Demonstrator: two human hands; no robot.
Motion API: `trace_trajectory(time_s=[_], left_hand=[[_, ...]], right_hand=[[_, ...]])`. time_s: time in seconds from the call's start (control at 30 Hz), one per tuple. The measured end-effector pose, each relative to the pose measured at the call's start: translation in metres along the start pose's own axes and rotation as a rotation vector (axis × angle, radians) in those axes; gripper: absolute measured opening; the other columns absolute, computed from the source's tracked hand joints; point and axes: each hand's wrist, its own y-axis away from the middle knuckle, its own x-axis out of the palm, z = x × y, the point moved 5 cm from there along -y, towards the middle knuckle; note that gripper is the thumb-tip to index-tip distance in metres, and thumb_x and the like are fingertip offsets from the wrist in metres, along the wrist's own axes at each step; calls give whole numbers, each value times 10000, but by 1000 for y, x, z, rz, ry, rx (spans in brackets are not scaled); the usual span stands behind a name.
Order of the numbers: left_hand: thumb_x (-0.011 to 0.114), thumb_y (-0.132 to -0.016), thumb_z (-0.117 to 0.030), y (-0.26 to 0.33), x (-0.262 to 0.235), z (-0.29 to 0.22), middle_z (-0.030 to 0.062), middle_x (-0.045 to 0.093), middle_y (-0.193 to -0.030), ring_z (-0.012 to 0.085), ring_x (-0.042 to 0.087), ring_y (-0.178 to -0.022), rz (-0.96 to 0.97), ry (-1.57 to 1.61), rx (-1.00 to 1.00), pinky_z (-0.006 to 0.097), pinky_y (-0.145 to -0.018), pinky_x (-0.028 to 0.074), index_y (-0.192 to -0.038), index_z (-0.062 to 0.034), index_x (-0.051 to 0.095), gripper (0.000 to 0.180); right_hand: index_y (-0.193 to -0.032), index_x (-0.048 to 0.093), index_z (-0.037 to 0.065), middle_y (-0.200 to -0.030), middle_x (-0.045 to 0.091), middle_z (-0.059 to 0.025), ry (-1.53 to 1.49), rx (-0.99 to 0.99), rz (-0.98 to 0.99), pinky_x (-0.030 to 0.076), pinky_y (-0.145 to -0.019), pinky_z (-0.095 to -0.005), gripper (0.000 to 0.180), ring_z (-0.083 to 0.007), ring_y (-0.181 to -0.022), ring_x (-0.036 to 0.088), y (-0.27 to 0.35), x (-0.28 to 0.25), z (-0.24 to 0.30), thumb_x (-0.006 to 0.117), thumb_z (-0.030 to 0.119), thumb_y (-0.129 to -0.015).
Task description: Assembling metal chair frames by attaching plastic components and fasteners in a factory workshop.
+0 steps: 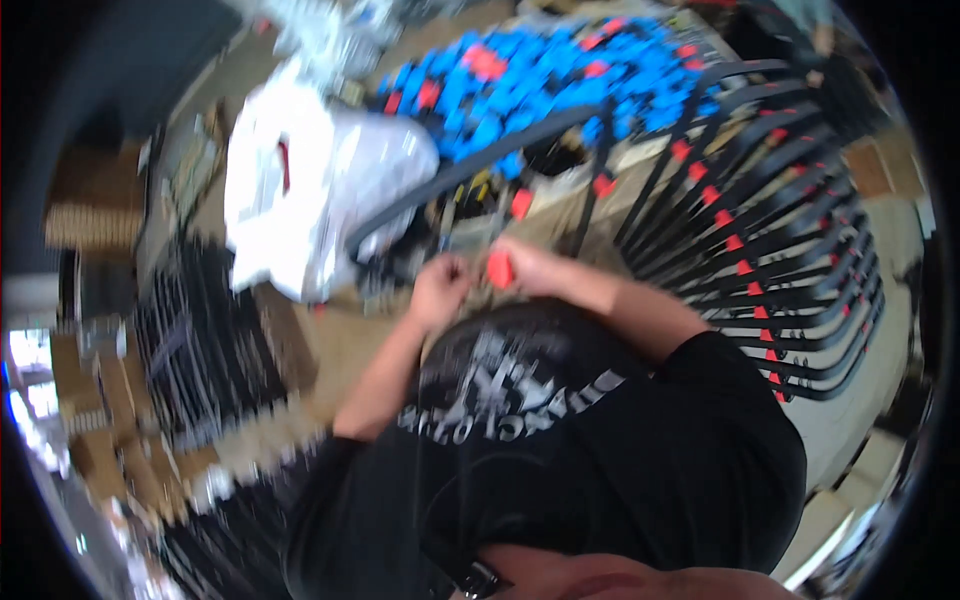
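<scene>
My right hand (530, 265) is closed around a small red plastic piece (500, 269) in front of my body. Just left of it, my left hand (440, 290) has its fingers curled together; blur hides what they hold, if anything. Beyond both hands, a bent black tube (480, 160) slants across the bench, with one leg coming down toward me. One red piece (604, 185) sits by that leg, and another red piece (522, 203) is nearer my hands.
Blue plastic parts (560, 85) with some red ones are heaped at the back. A white plastic bag (290, 180) stands to the left. Many bent black tubes with red pieces (735, 243) are racked on the right. Black bars (210, 350) and cardboard boxes (95, 380) are stacked far left.
</scene>
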Motion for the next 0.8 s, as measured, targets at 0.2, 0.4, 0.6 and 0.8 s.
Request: trace_trajectory(time_s=[0.2, 0.4, 0.6, 0.8], left_hand=[[642, -970, -108, 31, -13, 73, 4, 612, -762, 93, 552, -652, -198, 501, -345, 252, -598, 465, -948, -31, 659, 82], [556, -1026, -123, 45, -24, 108, 89, 682, -922, 168, 628, -746, -320, 931, -461, 292, -674, 528, -1152, 30, 626, 210], [558, -1023, -107, 84, -54, 120, 94, 684, -934, 162, 625, -740, -167, 681, -566, 279, -656, 522, -1122, 40, 639, 195], [574, -1020, -106, 102, -86, 159, 102, 678, -914, 168, 627, -751, -436, 993, -482, 294, -675, 524, -1052, 11, 633, 136]], right_hand=[[-1061, 660, 13, -882, 683, -101, -147, 726, 37, 478, -630, -338, 416, -174, -725, 614, -11, 12, -57, 607, 387, -887], [-1139, 640, -11, -981, 689, -134, 191, 585, 101, 514, -822, -349, 492, -211, -912, 655, -41, 55, -70, 723, 385, -858], [-1201, 620, 7, -1021, 682, -115, 86, 647, 269, 550, -739, -337, 515, -182, -858, 652, -52, 93, -59, 780, 359, -860], [-1363, 554, -6, -1091, 705, -117, 197, 681, 296, 559, -706, -326, 730, -180, -862, 678, -76, 142, -60, 806, 427, -832]])
